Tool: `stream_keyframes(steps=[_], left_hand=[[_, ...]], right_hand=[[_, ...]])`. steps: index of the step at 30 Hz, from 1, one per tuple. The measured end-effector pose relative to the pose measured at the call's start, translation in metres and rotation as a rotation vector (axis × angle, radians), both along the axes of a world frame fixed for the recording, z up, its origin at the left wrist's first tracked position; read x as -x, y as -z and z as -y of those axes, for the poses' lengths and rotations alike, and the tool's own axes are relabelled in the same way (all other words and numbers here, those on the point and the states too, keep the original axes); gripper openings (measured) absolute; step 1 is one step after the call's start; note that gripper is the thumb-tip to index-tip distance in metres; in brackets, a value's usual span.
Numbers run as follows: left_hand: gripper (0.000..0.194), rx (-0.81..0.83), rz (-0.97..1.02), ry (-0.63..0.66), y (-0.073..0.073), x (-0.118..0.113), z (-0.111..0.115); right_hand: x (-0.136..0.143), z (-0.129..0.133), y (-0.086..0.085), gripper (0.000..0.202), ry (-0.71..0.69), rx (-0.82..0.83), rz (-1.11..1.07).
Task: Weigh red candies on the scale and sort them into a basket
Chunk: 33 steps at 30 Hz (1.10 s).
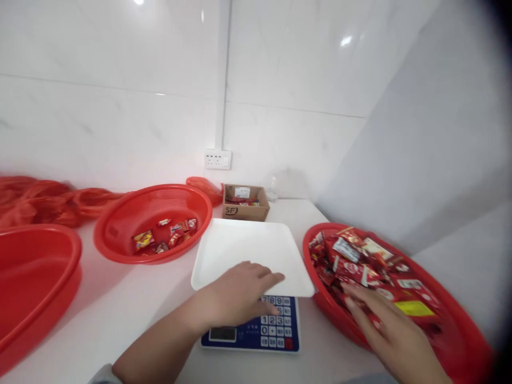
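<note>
White tray (248, 245): tops the blue scale (250, 344).
Left hand (240, 293): over scale's near half; thumb and forefinger spread, contact unclear.
Right hand (384, 320): right of scale, at the packets; fingers slightly parted, any pinch can't be told.
Packets (352, 266): heaped in red basket (306, 250), right of scale.
Rim: a hasty scoop could spill packets scale-side.
Keys (272, 330): a lowered left thumb could press one.
Edges: basket close beside tray corner; freer room above scale.
</note>
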<state>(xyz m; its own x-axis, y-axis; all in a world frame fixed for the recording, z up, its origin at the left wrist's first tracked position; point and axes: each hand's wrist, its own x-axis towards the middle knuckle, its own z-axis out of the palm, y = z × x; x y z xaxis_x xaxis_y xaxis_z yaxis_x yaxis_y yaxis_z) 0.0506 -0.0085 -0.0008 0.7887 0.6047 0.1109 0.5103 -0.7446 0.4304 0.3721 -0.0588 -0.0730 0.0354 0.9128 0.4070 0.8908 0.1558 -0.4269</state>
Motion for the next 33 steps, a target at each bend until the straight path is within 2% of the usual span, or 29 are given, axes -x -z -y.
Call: stream_keyframes(steps=[2, 4, 7, 11, 16, 20, 25, 33], left_hand=[[0.055, 0.015, -0.025, -0.046, -0.002, 0.006, -0.003], [0.054, 0.035, -0.019, -0.091, -0.002, 0.011, -0.007], [0.052, 0.047, 0.054, -0.158, 0.003, 0.018, -0.012], [0.050, 0.049, 0.112, -0.159, 0.009, 0.028, -0.015], [0.048, 0.063, 0.151, -0.189, 0.010, 0.035, -0.017], [0.047, 0.092, 0.146, -0.162, 0.007, 0.034, -0.017], [0.046, 0.110, 0.159, -0.148, 0.007, 0.034, -0.016], [0.048, 0.130, 0.130, -0.151, 0.007, 0.032, -0.016]], right_hand=[[-0.004, -0.017, -0.018, 0.041, -0.011, 0.163, 0.109], [-0.005, -0.033, -0.029, 0.039, -0.006, 0.350, 0.205], [-0.007, -0.054, -0.029, 0.033, -0.016, 0.506, 0.259], [-0.005, -0.077, -0.021, 0.036, -0.074, 0.655, 0.322], [0.012, -0.103, -0.013, 0.037, -0.071, 0.712, 0.456], [0.029, -0.115, -0.005, 0.038, 0.028, 0.736, 0.582], [0.034, -0.116, 0.000, 0.037, 0.124, 0.756, 0.644], [0.031, -0.114, 0.001, 0.034, 0.117, 0.756, 0.639]])
